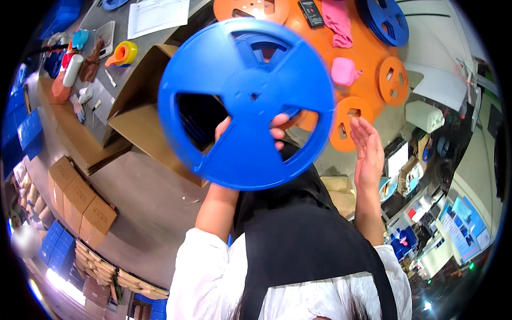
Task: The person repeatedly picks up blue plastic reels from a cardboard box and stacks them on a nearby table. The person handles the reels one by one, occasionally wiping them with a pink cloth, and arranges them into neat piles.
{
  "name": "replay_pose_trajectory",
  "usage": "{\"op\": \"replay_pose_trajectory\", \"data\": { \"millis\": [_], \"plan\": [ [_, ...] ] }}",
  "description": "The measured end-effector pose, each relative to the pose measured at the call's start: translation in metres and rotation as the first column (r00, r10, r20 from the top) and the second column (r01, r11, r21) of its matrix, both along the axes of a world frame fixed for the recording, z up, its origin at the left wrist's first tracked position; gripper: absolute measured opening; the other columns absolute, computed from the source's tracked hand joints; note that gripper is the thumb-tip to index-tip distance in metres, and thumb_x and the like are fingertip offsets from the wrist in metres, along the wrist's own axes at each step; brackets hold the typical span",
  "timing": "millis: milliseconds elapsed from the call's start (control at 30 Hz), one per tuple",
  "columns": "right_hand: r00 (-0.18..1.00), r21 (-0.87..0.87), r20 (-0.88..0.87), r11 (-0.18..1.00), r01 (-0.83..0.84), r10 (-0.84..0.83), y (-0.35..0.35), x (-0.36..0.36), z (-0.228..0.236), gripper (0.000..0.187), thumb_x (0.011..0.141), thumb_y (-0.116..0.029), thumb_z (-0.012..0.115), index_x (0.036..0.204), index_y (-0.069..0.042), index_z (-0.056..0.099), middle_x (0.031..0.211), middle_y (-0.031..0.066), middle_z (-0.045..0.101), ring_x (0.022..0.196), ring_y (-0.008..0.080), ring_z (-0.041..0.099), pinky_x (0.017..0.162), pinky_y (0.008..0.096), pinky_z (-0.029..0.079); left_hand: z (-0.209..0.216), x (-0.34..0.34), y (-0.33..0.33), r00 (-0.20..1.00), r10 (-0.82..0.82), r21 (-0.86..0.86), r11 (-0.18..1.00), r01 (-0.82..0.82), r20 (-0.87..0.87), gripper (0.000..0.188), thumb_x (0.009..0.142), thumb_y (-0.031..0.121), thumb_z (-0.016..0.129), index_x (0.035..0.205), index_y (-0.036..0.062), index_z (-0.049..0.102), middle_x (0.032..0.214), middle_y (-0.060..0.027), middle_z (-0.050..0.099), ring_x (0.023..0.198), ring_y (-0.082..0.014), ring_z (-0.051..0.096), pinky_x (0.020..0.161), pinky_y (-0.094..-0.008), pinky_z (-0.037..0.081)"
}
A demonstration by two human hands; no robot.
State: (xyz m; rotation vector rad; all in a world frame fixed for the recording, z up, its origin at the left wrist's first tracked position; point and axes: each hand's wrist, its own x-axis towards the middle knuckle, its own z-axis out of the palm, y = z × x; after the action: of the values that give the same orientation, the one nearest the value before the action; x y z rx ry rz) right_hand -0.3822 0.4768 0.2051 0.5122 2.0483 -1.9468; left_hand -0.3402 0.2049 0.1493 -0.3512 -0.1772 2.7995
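Left hand [230, 133] is gripping the big blue reel [246, 102], fingers poking through the spoke openings near the hub, thumb side showing at the reel's 8 o'clock and fingertips at its 4 o'clock, so it is clamped on the reel. Right hand [366, 152] is hanging free at 3 o'clock of the reel, palm flat, fingers spread, touching nothing, well apart from the left. The reel is being held up in the air in front of the head camera, tilted a bit and motion-blurred, covering most of the open cardboard box [140, 109] sitting at its 9 o'clock. Orange reels [393, 80] and a pink cloth [337, 21] are lying on the table at 1 to 2 o'clock, another blue reel [386, 20] is sitting at the top right, a yellow tape roll [125, 53] is resting at 10 o'clock. Stacked brown cartons [80, 197] are lining the floor at 8 o'clock. Judging the handling: the one-hand grip through the spokes is looking okay, but the flange is thin and wide, so bringing the right palm onto the rim at 3 o'clock would be steadying it; keeping the reel flat while moving toward the box or table would be avoiding knocks on the box flap.
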Motion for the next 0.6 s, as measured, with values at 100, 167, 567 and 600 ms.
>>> {"op": "replay_pose_trajectory", "data": {
  "millis": [100,167,567,600],
  "plan": [
    [0.996,-0.026,0.067,0.998,-0.050,0.051,-0.003,0.015,-0.015,0.041,0.101,-0.029,0.040,0.127,0.002,0.049,0.126,0.0161,0.056,0.121,0.0236,0.051,0.105,0.0375,0.036,-0.008,0.059,-0.039,0.941,0.162,-0.408,0.913,-0.027,0.298,0.066,0.094,0.044,0.037,0.142,0.0005,0.031,0.135,-0.0251,0.046,0.111,-0.0314,0.058,0.092,-0.0440,0.050],
    [0.987,-0.061,0.124,0.994,-0.092,0.099,-0.010,0.026,-0.025,0.038,0.100,-0.026,0.043,0.125,0.002,0.051,0.125,0.0146,0.057,0.120,0.0223,0.051,0.104,0.0364,0.036,-0.036,0.106,-0.073,0.840,0.284,-0.619,0.782,0.077,0.463,0.062,0.090,0.043,0.044,0.139,0.0053,0.036,0.126,-0.0181,0.055,0.105,-0.0262,0.061,0.085,-0.0384,0.053],
    [0.671,0.474,0.278,0.509,-0.719,0.688,-0.075,0.023,-0.163,0.049,0.085,-0.020,0.064,0.128,-0.002,0.049,0.131,0.0188,0.051,0.127,0.0304,0.045,0.104,0.0381,0.037,-0.238,0.199,-0.153,0.291,0.432,-0.520,0.665,0.536,0.853,0.087,0.086,0.066,0.046,0.149,0.0137,0.019,0.156,-0.0091,0.013,0.143,-0.0277,0.013,0.114,-0.0452,0.010],
    [0.617,0.589,0.270,0.380,-0.714,0.739,-0.079,0.020,-0.177,0.053,0.083,-0.021,0.066,0.128,-0.001,0.048,0.134,0.0200,0.048,0.129,0.0327,0.042,0.106,0.0398,0.035,-0.245,0.211,-0.153,0.340,0.354,-0.490,0.668,0.560,0.871,0.089,0.087,0.067,0.043,0.150,0.0137,0.009,0.157,-0.0101,0.004,0.144,-0.0253,0.004,0.115,-0.0437,0.005]
  ]
}}
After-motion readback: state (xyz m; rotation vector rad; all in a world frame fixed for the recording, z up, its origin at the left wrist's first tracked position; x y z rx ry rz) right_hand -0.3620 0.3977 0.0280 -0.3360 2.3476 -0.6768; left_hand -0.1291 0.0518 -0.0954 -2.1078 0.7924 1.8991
